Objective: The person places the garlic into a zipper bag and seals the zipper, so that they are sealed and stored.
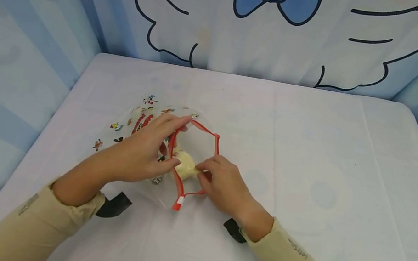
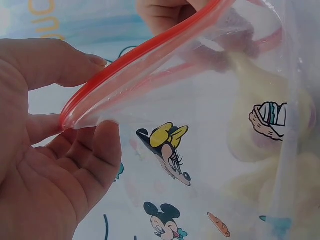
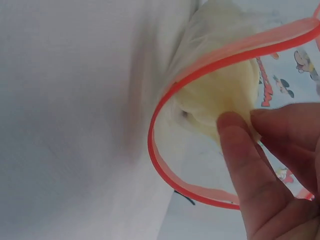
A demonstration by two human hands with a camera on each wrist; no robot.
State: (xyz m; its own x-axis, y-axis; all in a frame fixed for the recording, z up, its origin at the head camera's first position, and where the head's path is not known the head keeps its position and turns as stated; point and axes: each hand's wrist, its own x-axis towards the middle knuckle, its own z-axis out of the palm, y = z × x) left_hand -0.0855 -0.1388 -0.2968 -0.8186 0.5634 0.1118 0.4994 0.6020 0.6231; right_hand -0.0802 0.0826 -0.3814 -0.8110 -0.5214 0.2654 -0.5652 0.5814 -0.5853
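A clear zip bag (image 2: 200, 135) with cartoon prints and a red zip edge (image 1: 181, 187) lies on the left half of the table, its mouth held wide toward the right. At the near side of the mouth, my left hand (image 1: 142, 149) holds the bag's red edge between thumb and fingers. Thumb and fingers of my right hand (image 1: 224, 183) pinch the tip of a soft, pale yellow item (image 3: 212, 100) right at the bag's mouth. Most of that item sits inside the bag, and more pale yellow shapes (image 2: 250, 180) show through the plastic.
A white patterned cloth covers the table (image 1: 311, 167). Behind it hangs a curtain (image 1: 209, 32) with a blue bow drawing, and blue-and-white curtains (image 1: 2, 89) stand on both sides. Black straps (image 1: 115, 205) stick out at the wrists.
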